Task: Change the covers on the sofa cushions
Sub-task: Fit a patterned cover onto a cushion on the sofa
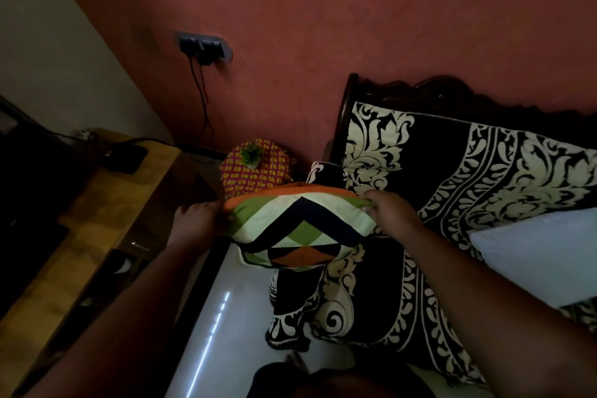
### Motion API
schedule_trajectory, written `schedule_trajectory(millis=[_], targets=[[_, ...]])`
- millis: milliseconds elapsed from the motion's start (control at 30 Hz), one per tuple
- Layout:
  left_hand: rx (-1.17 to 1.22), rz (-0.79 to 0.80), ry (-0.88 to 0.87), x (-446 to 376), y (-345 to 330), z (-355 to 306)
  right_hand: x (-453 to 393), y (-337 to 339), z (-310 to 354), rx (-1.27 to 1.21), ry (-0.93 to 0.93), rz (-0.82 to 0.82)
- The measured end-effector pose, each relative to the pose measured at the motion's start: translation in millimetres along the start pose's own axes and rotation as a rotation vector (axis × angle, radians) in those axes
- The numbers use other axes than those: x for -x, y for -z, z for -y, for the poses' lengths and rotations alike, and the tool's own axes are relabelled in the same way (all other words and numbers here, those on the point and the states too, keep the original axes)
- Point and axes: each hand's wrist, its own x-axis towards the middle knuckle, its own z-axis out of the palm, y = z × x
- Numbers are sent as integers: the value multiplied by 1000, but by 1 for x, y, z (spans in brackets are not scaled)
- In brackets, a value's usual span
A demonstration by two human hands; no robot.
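A cushion [300,229] in a cover of orange, green, cream and navy chevrons hangs in the air at the middle of the view. My left hand [198,215] grips its upper left corner. My right hand [387,212] pinches the upper right edge of the cover. Behind and to the right stands the sofa [452,171], draped in a black cloth with cream floral scrolls. A plain white cushion [542,255] lies on the sofa seat at the right.
A red and yellow patterned stool [255,171] with a small green plant [250,154] stands left of the sofa. A wooden cabinet [106,203] runs along the left. Cables hang from a wall socket [203,47]. The pale floor [239,317] reflects light.
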Motion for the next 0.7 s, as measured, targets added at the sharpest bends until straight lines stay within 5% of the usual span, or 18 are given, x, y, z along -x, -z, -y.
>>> schedule_trajectory(millis=[200,400,500,600,700], targets=[[-33,13,-75,4,24,-22,21,13,-9,-8,-18,-96],[92,-315,-39,-1,86,-39,44,77,5,24,65,-533],[-194,-184,-114,-10,117,-63,44,113,14,224,71,-328],[-160,-328,-114,-13,132,-85,53,140,12,183,35,-492],[-266,-283,-148,-11,144,-106,70,155,6,260,1,-414]])
